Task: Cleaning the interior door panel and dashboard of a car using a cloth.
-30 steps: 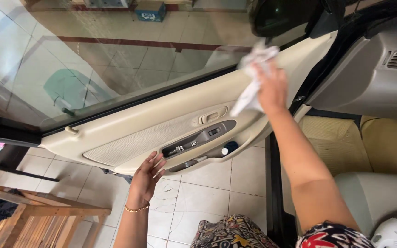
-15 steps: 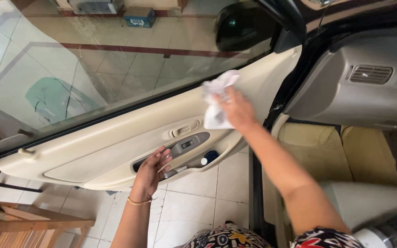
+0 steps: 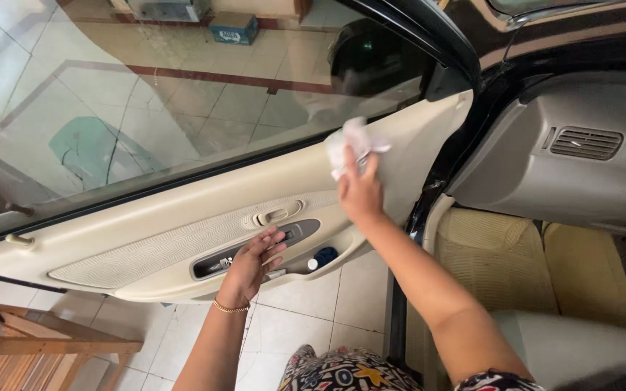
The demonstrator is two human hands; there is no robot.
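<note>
A crumpled white cloth (image 3: pixel 353 143) is pressed against the upper front part of a cream plastic car door panel (image 3: pixel 182 210) by the right hand (image 3: pixel 360 190), whose fingers are curled around the rag so that it is bunched and gripped between fingertips and panel, just below the sill of the clear door window (image 3: pixel 146 94). The left hand (image 3: pixel 253 262) is laid on the grey armrest switch recess (image 3: pixel 255 250) lower on the same panel, its fingers spread and only lightly bent, with nothing gripped; a thin gold bracelet (image 3: pixel 230 308) is worn at that wrist. A cream inner door handle (image 3: pixel 278 215) is seen just above the left hand's fingertips, and a textured beige fabric insert (image 3: pixel 146 253) is spread across the panel to the left of it. A small dark blue object with a white cap (image 3: pixel 320 259) is lodged in the door pocket, just beside the left hand. The black side mirror (image 3: pixel 374 58) is visible through the glass beyond the cloth. To the right, a grey dashboard with a slatted air vent (image 3: pixel 585 143) is seen above yellow woven floor mats (image 3: pixel 498 257). White floor tiles (image 3: pixel 306 322) are shown beneath the open door, and a wooden frame (image 3: pixel 45 355) stands at the lower left. Patterned clothing (image 3: pixel 349 371) is visible at the bottom edge.
</note>
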